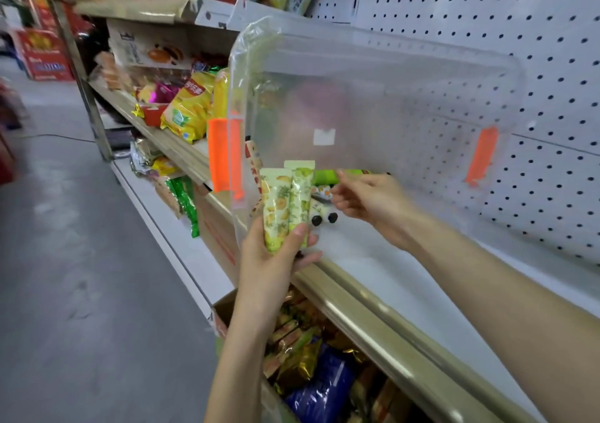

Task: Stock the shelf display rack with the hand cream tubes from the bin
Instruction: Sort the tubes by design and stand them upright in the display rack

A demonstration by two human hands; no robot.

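Hand cream tubes [285, 208], two of them, stand upright side by side in my left hand [276, 260]. My thumb curls across their lower halves, my fingers wrap behind, and the flat crimped ends point up. My right hand [373, 201] is inside the mouth of the clear plastic bin [422, 75], which lies tipped on its side on the white shelf [406, 286] with its opening toward me. The fingers of that hand are loosely spread and hold nothing. Their tips are just beside the loose tubes [319, 210] lying on the bin's lower wall, among them a bright green tube [324, 177] and a couple with black caps [332, 218]. I judge these to be small, light things with soft, squeezable bodies. Their glossy printed skin could slide, tube against tube, when they are bunched, so a hard squeeze mid-body risks denting one or letting it slip out. The better hold is a pinch across the flat crimped end or round the stiffer cap end, one tube at a time, laid against the pair. That pair sits low in my palm and could fan apart if I add more. Blur hides which tube my right fingertips are closest to.
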